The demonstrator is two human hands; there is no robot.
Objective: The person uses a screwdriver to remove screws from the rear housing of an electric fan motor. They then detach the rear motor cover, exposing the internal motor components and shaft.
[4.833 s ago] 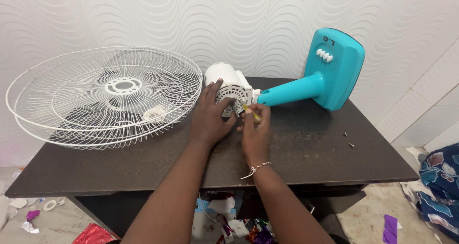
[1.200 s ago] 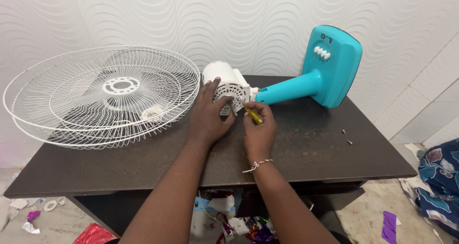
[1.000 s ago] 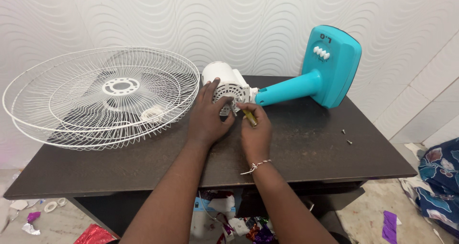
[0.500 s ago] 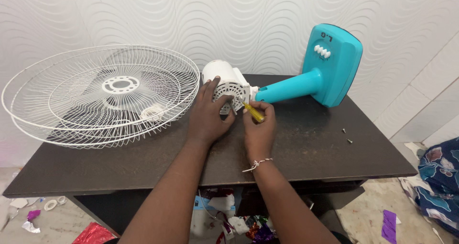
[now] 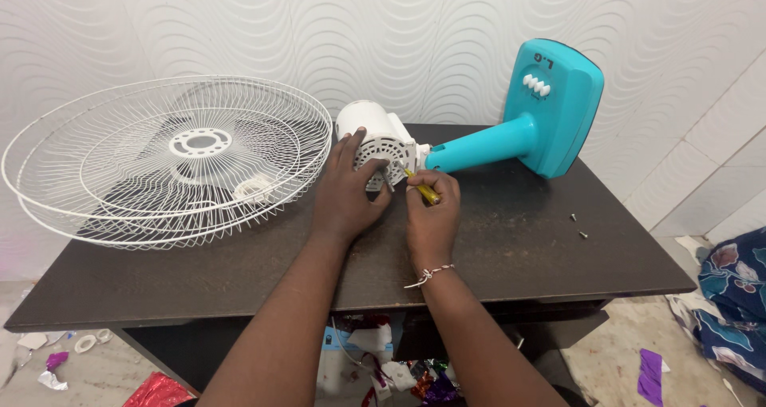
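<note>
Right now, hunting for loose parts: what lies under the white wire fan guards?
Under the fan guards the dark table shows through the wires, along with a small white ring-shaped part. Whether that part is loose cannot be told.

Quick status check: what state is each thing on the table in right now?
Left hand: grip on the white motor housing, steadying it.
Right hand: closed on a yellow-handled screwdriver, tip at the housing.
Teal fan stand: lying on its side.
White wire grilles: detached, stacked, overhanging the dark table.
Two screws: loose on the table.
</note>
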